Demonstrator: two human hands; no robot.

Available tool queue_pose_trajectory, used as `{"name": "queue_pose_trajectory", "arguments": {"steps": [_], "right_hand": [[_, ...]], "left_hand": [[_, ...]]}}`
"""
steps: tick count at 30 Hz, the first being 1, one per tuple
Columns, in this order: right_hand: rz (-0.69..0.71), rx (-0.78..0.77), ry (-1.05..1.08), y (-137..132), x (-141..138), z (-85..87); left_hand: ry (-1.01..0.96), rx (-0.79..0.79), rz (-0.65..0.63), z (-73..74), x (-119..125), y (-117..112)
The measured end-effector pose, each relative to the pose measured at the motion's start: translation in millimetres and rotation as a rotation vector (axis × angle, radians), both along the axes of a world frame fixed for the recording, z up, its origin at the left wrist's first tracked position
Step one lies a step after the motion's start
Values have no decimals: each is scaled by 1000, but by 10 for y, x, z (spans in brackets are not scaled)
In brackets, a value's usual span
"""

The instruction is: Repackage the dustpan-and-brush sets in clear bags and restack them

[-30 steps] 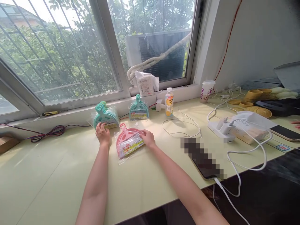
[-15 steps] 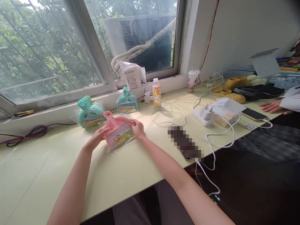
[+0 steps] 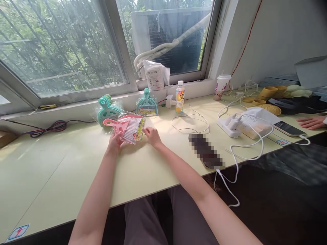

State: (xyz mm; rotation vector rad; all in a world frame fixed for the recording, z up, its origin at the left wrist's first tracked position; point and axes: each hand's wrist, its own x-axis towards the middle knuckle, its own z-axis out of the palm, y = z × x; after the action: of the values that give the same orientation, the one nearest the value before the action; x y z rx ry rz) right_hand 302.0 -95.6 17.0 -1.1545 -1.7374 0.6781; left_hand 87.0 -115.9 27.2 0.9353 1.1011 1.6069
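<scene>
Pale yellow counter (image 3: 63, 163) is running along under the window, with a stack of green dustpans (image 3: 108, 110) sitting by the sill. Just in front of them, a wrapped pink dustpan (image 3: 127, 131) is tilting up off the surface. The left hand (image 3: 114, 141) is holding its lower edge, grip clamped on it. The right hand (image 3: 152, 135) is pinching the wrapper's right edge, grip closed there.

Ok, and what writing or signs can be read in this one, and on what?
"FOO", about all that shows: white bag.
Purple letters, sideways, unreadable: cup.
Red print, too small to read: label on the pink dustpan set in the left hand.
Print too small to read: bottle, white packet.
Red mark in a blue frame, no words: sticker at lower left.
</scene>
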Motion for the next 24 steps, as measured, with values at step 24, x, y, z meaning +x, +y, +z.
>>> {"name": "queue_pose_trajectory", "arguments": {"steps": [24], "right_hand": [[-92,-374,447,79,73,-49]], "left_hand": [[133,0,-429,98,176,-184]]}}
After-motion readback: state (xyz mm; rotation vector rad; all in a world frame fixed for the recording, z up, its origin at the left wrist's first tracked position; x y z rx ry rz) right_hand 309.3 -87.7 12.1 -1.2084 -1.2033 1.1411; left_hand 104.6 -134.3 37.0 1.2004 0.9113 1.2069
